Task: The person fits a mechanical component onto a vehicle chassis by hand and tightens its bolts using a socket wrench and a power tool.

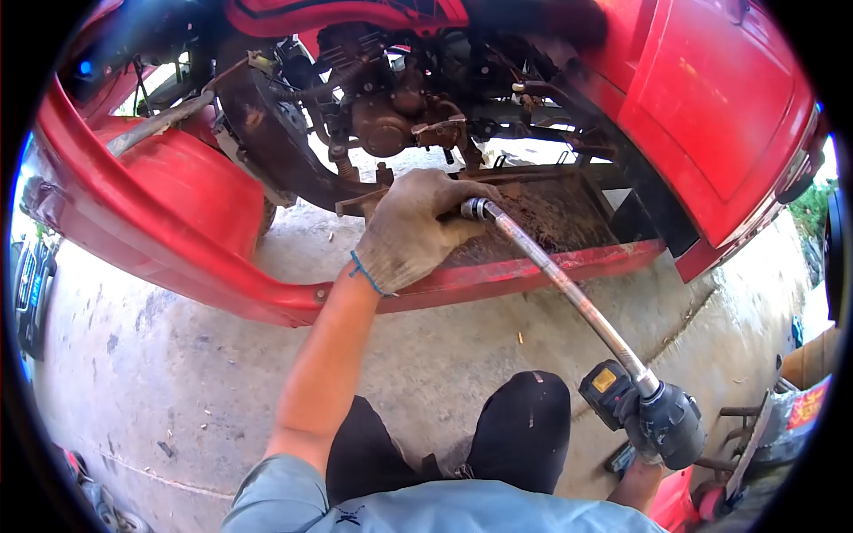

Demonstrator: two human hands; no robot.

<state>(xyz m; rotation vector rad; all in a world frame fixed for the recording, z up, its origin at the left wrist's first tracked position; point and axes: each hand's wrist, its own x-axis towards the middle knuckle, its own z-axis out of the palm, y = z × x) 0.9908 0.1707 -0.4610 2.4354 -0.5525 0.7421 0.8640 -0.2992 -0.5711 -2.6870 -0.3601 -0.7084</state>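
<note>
My left hand (416, 226), in a dirty knit glove, is at the far end of a long metal extension bar (569, 289). Its fingers curl beside the socket (477, 209) on that end; whether they grip it is unclear. My right hand (641, 440) is shut on the black power wrench (673, 422), which carries the bar and has a battery pack with a yellow label. Behind the socket lies the rusty floor plate (546, 213) of a red vehicle, and above it sits a dirty engine (386, 124).
A curved red body frame (293, 302) runs along the near side. The red panel (720, 115) stands at the right. Below is the concrete floor (204, 382). Metal parts (746, 435) and a red object (673, 497) lie at the lower right.
</note>
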